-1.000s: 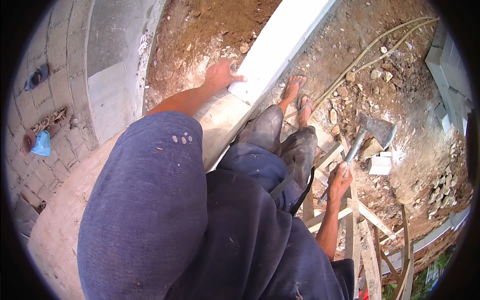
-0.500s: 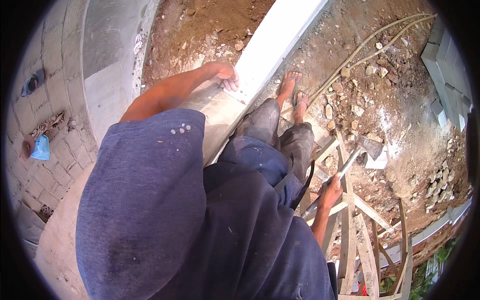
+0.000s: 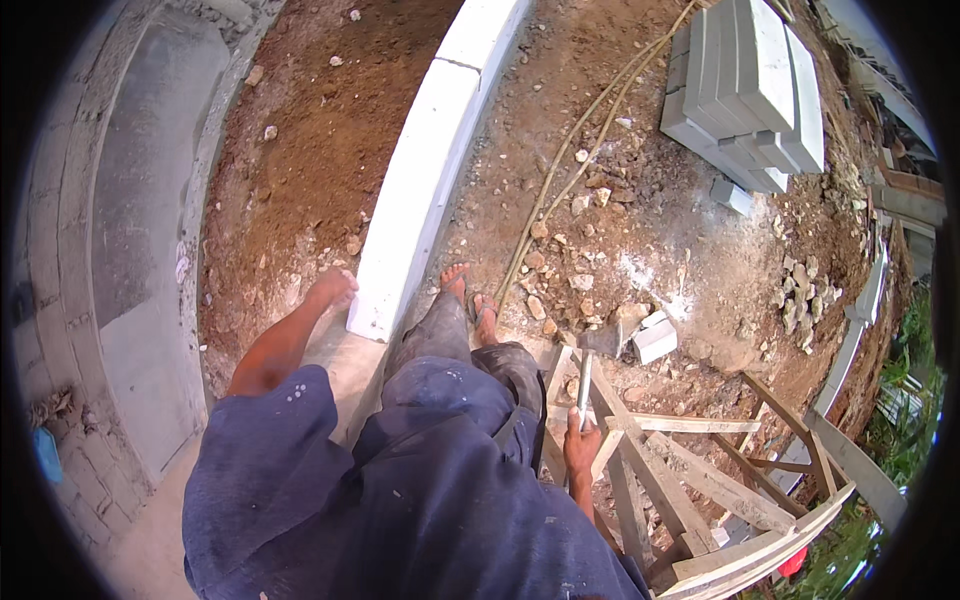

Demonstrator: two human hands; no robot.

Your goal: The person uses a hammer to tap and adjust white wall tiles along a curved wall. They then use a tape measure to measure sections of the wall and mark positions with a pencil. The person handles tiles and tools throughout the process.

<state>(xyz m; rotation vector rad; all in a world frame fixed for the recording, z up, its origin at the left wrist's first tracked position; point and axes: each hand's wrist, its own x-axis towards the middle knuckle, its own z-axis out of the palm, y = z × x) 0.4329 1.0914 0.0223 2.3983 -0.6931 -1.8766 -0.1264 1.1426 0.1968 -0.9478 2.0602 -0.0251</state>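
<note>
My left hand point(image 3: 335, 287) is beside the near end of a row of white blocks point(image 3: 400, 235), close to its left edge. Its fingers are loosely bent, with nothing visible in them; whether they touch the block I cannot tell. Lower right, my right hand point(image 3: 581, 442) grips the pale shaft of a hatchet point(image 3: 584, 385). The hatchet's broad grey head points away from me, near a small white block piece point(image 3: 655, 340) on the ground.
A wooden frame of planks point(image 3: 650, 480) stands at my right. Farther off are stacked pale blocks point(image 3: 745, 90), a yellowish hose point(image 3: 560, 180) and scattered stones point(image 3: 805, 300). Bare brown soil point(image 3: 310, 130) lies left of the block row, beside a grey concrete strip point(image 3: 150, 230).
The view has swung, bringing more of the block row and the block stack into sight. My left hand is now at the block's side instead of on its end. The hatchet shaft stands more upright.
</note>
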